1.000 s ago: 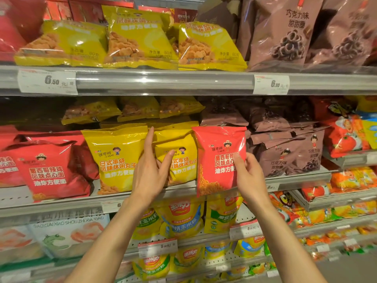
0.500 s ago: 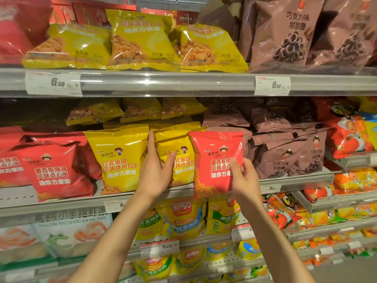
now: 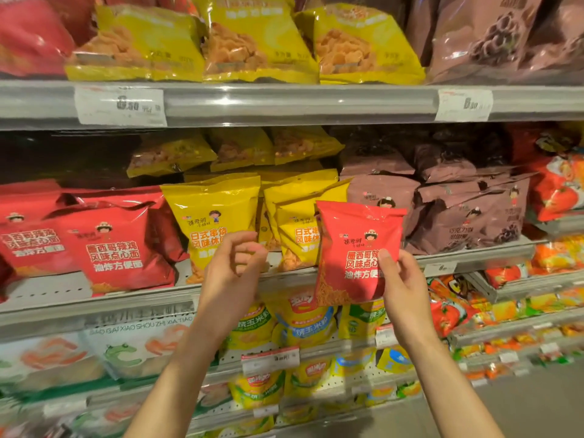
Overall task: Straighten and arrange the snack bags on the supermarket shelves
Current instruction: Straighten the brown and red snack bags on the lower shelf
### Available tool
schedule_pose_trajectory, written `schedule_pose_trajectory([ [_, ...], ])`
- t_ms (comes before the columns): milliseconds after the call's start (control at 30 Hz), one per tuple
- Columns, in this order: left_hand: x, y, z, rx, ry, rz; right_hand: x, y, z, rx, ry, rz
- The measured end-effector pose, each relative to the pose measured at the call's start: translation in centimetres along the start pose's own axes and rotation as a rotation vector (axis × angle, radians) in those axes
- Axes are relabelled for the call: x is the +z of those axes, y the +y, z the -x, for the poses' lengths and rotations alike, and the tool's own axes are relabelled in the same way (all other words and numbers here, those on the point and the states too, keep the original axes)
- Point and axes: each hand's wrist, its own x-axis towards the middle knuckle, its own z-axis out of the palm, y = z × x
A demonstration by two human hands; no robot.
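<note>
The right hand is pinching a red snack bag off-shelf at three o'clock of the empty, loosely curled left hand (one-corner hold); it's risking slipping or toppling the yellow bags.

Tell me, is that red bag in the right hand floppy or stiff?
Probably soft and puffy: the red bag creases where the right hand pinches its lower corner. Likely light, since one corner grip keeps it upright. Its glossy film may be slippery.

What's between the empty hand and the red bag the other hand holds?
In the head view, a yellow bag on the shelf shows between the left hand and the red bag.
</note>
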Motion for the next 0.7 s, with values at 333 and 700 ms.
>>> schedule_pose_trajectory([
  [333,-3.8,-2.2,3.5,-0.046,0.033,-0.100,1.4,0.1,4.7,0.006,-0.015,0.063],
  [700,-6.2,-0.4,5.2,-0.109,0.131,-0.027,3.1,0.3,5.8,0.061,-0.061,-0.081],
])
